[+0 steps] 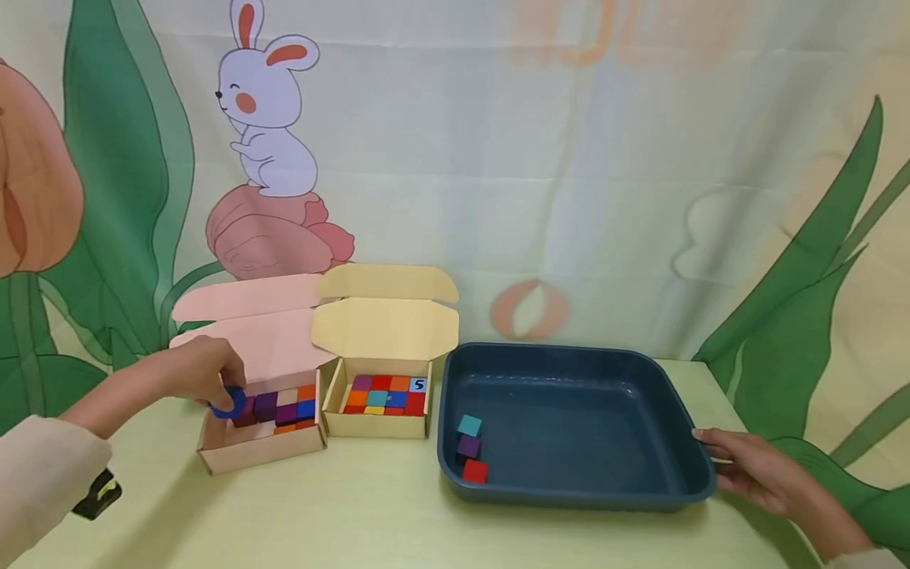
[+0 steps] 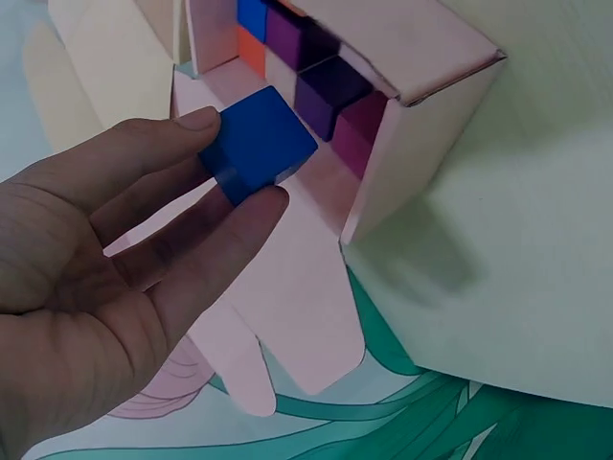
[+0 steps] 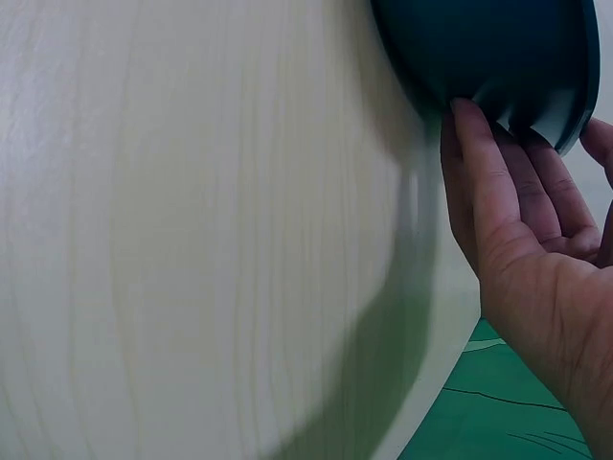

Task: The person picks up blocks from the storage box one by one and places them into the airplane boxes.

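My left hand (image 1: 206, 371) pinches a blue cube (image 2: 261, 144) between thumb and fingertips, over the left end of the pink box (image 1: 263, 453). Inside that box sit purple, orange, blue and pale cubes, among them a dark purple cube (image 2: 330, 91). At the right end of the dark blue tray (image 1: 569, 496), my right hand (image 1: 757, 472) grips the rim, thumb on top and fingers against the outer wall. A teal cube (image 1: 469, 425), a purple cube (image 1: 468, 446) and a red cube (image 1: 475, 472) lie along the tray's left side.
Between the pink box and the tray stands an open yellow box (image 1: 377, 427) with rows of coloured cubes and a tile marked 5 (image 1: 418, 385). Both lids lean back toward a printed curtain (image 1: 441, 158). A black object (image 1: 98, 495) shows beside the left sleeve.
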A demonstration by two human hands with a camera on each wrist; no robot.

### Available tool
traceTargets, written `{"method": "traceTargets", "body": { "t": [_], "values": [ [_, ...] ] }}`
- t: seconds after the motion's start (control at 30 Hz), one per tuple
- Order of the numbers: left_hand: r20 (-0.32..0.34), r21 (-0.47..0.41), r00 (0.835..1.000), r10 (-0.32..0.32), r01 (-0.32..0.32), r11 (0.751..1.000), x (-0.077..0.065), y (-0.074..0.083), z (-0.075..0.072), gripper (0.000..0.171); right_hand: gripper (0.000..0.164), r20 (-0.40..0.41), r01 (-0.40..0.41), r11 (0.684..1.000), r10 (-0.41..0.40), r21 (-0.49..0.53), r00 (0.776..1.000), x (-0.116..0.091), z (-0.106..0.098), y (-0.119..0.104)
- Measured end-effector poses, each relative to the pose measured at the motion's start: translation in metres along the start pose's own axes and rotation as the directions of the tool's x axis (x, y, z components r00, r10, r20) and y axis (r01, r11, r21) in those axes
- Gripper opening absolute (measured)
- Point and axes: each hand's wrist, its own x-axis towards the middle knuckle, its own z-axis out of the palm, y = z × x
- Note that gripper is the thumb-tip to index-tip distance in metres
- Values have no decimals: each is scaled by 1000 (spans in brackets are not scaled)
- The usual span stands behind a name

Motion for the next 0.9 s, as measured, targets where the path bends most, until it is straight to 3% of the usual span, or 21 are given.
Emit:
{"method": "traceTargets", "body": {
  "t": [0.13, 0.4, 0.53, 0.7, 0.9],
  "values": [
    [10, -29, 1000, 4, -3, 1000, 3, 0, 11, 17, 30, -17, -4, 1000, 3, -10, 1000, 0, 0, 2],
    [139, -171, 981, -134, 157, 973, 10, 6, 40, 19, 27, -38, -34, 999, 33, -42, 999, -4, -3, 8],
    [140, -186, 978, -157, 182, 966, 13, 5, 51, 18, 27, -48, -44, 998, 41, -55, 998, -3, -3, 11],
    [109, -185, 983, -150, 168, 968, 21, 4, 60, 22, 25, -62, -51, 997, 48, -59, 997, -1, -2, 10],
    [102, -208, 983, -155, 173, 963, 25, 5, 64, 22, 26, -39, -44, 998, 42, -44, 998, -3, -1, 10]
  ]
}}
